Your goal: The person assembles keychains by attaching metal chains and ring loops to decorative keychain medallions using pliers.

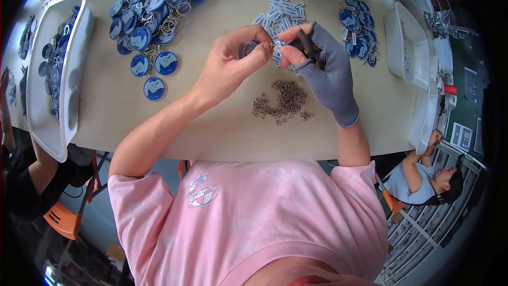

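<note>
My left hand (231,62) is closed, thumb against fingers, on a round keychain (246,48) seen edge-on and partly hidden by the fingers. My right hand (330,77), in a grey fingerless glove, grips black-handled pliers (307,43). Both hands' fingertips nearly meet over a heap of small white printed tags (283,11), and a tiny metal link shows between them. Whether the pliers' jaws touch that link is too small to tell. Nearer to me lies a pile of small metal rings (286,99).
A large heap of blue round keychains (140,37) lies at the left, beside a white tray (72,82) of more keychains. On the right are a smaller keychain pile (355,20) and a white bin (392,47) with metal chains. Other people sit at both sides.
</note>
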The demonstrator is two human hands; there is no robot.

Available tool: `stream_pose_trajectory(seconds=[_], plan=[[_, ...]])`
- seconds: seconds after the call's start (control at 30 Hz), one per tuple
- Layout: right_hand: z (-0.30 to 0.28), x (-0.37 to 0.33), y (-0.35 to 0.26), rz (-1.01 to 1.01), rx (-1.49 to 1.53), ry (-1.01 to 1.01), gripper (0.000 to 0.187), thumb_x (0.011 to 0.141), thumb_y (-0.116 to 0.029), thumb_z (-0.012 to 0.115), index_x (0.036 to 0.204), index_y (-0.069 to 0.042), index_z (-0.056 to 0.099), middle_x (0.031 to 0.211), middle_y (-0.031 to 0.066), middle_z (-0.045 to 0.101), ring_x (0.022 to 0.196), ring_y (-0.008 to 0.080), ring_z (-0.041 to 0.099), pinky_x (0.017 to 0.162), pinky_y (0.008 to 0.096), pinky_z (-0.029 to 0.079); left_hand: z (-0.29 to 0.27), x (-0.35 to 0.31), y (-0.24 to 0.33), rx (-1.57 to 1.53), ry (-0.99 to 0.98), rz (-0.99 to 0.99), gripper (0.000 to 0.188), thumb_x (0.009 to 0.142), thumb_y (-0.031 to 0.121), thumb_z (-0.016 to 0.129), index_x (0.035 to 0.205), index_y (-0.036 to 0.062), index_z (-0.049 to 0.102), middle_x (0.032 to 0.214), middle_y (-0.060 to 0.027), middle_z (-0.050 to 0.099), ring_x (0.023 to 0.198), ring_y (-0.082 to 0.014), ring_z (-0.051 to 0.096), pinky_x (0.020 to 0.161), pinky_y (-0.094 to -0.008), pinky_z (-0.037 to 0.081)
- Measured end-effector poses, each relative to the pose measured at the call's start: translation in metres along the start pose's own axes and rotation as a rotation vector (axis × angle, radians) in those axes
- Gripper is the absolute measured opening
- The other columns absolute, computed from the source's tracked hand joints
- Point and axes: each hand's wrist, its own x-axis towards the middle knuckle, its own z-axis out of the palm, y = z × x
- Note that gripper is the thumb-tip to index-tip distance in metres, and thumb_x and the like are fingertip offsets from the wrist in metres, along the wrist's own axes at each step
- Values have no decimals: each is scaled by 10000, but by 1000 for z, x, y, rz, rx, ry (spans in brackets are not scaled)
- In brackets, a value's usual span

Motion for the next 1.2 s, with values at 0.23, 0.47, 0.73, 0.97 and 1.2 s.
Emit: stream_pose_trajectory(seconds=[0.23,0.47,0.73,0.97,1.2], plan=[[-1,0,2,-48,-77,-16,140,911,-111,663,997,0,652,782,21,654,723,72,598,700,225,488,-2,-2,8,31,-57,-75,105,885,117,526,858,25,568,806,13,549,735,-45,441,627,-219,352],[0,4,7,-140,-295,24,170,885,-114,685,1013,-7,651,753,37,642,684,91,589,657,244,473,-1,-1,3,24,0,-13,155,900,167,566,849,22,590,755,45,555,652,-12,442,575,-197,354],[-66,-27,57,-106,-574,125,388,804,-68,681,1171,-30,559,880,62,454,762,192,446,759,283,426,-6,4,-1,-172,-100,-54,169,919,174,504,844,42,577,792,-9,555,770,-85,479,706,-246,374],[-72,-60,106,-236,-878,267,326,864,-117,627,1165,-10,565,1082,195,566,989,350,576,875,398,463,-2,3,-2,-263,-110,-93,153,913,130,496,803,43,556,799,-14,535,771,-98,472,711,-258,373],[-33,-35,17,-394,-870,199,350,758,-177,777,1077,-96,655,1052,104,588,887,291,600,778,381,488,1,0,-3,-190,-128,-124,150,916,133,513,806,41,554,801,-14,536,774,-99,473,703,-258,366]])
